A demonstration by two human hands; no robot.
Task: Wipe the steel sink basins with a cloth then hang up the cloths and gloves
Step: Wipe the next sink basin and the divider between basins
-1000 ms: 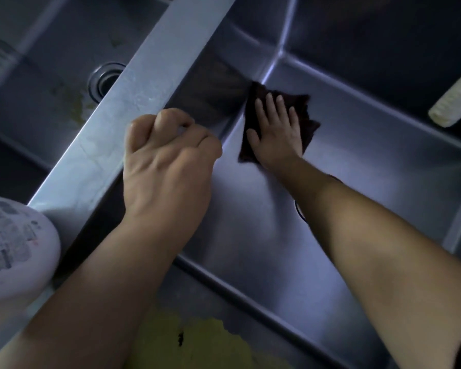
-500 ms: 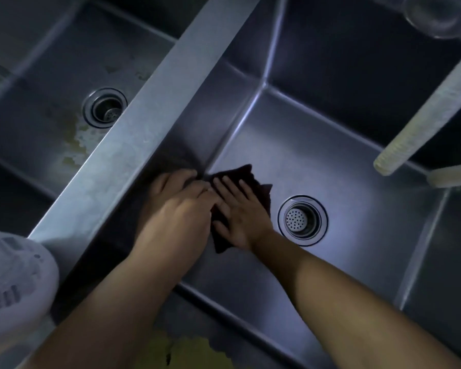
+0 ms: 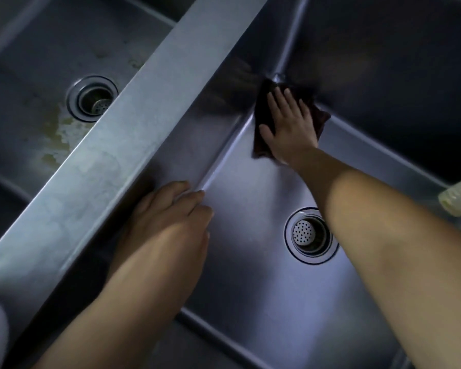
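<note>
While my right hand [image 3: 288,129] presses the dark cloth [image 3: 262,121] flat, fingers spread, into the basin's [image 3: 250,262] far corner, I should keep even pressure; my left hand [image 3: 168,217] rests loosely curled, empty.

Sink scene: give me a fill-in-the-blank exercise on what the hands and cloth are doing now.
1. The right hand presses a dark ____ flat against the floor of the right basin.
2. The cloth lies in the basin's far ____, away from the drain strainer.
3. The left hand holds ____; its fingers rest against the basin wall below the divider.
4. Stains spread beside the drain of the ____ basin.

Missing words: cloth; corner; nothing; left
</note>
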